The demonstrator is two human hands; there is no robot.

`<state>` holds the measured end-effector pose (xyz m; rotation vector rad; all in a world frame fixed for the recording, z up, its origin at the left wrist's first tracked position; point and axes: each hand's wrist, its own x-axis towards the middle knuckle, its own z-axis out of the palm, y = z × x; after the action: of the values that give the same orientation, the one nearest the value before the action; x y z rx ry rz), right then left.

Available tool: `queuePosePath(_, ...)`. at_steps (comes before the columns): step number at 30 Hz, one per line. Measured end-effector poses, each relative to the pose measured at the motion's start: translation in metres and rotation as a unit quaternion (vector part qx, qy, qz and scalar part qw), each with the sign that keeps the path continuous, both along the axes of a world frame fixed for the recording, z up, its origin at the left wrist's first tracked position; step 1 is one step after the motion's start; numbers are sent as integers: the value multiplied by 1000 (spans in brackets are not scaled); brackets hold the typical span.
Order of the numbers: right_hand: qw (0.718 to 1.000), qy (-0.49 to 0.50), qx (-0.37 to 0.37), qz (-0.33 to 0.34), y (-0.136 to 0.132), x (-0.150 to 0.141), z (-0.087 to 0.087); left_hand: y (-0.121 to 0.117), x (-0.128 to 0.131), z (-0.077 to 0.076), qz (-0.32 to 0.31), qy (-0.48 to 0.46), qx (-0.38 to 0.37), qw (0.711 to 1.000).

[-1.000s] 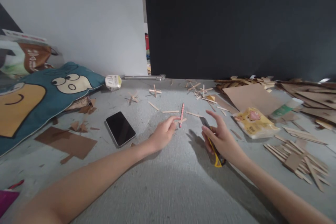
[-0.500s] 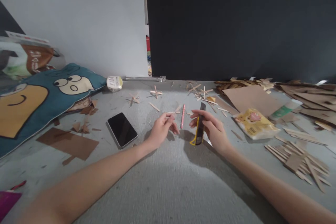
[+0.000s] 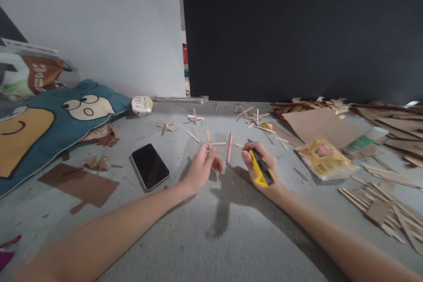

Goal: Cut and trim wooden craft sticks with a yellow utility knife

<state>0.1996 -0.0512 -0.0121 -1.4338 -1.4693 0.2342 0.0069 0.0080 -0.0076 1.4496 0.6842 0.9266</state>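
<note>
On our far left a bag (image 3: pixel 41 75), brown, white and green, stands behind a teal cushion (image 3: pixel 82 116), which carries cartoon faces. In front of the cushion, a flat piece of brown cardboard (image 3: pixel 81 183) lies on the grey bench (image 3: pixel 185 238), with small brown scraps (image 3: pixel 101 163) near it. Next comes a phone (image 3: pixel 150 166) with dark screen, lying face up, and farther back there is a small white package (image 3: pixel 142 105). Our left hand (image 3: pixel 198 167) is to the right of the phone; its thumb and fingers are together on a thin wooden stick (image 3: pixel 208 136), whose free end points away from us. Behind this hand, a few small sticks (image 3: pixel 195 117) lie crossed. Just to the right of our left hand, between our two hands, a red and white striped rod (image 3: pixel 229 147) lies on the bench. Our right hand (image 3: pixel 266 154) is closed around a yellow and black cutter (image 3: pixel 262 172); we cannot tell if its blade is out. Further to the right we see a yellow packet (image 3: pixel 326 158), a brown sheet (image 3: pixel 319 125) behind it, and a white and green tube (image 3: pixel 365 140). Nearest to our right side, a pile of wooden sticks (image 3: pixel 380 207) lies under a small piece of card.
</note>
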Motion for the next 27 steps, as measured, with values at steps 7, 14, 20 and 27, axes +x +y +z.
queuePosePath(7, 996, -10, 21, 90, -16, -7, -7, -5, -3, 1, -18, 60, 14, 998)
queuePosePath(14, 991, -38, 65, 114, -17, -14, -11, -8, -5, 1, -37, 119, 31, 992)
queuePosePath(20, 978, -61, 105, 171, -27, -21, 1, -13, -8, 7, -49, 192, 96, 975)
queuePosePath(27, 988, -12, 98, 122, -29, -26, -10, -16, -11, 8, -32, 252, 161, 954)
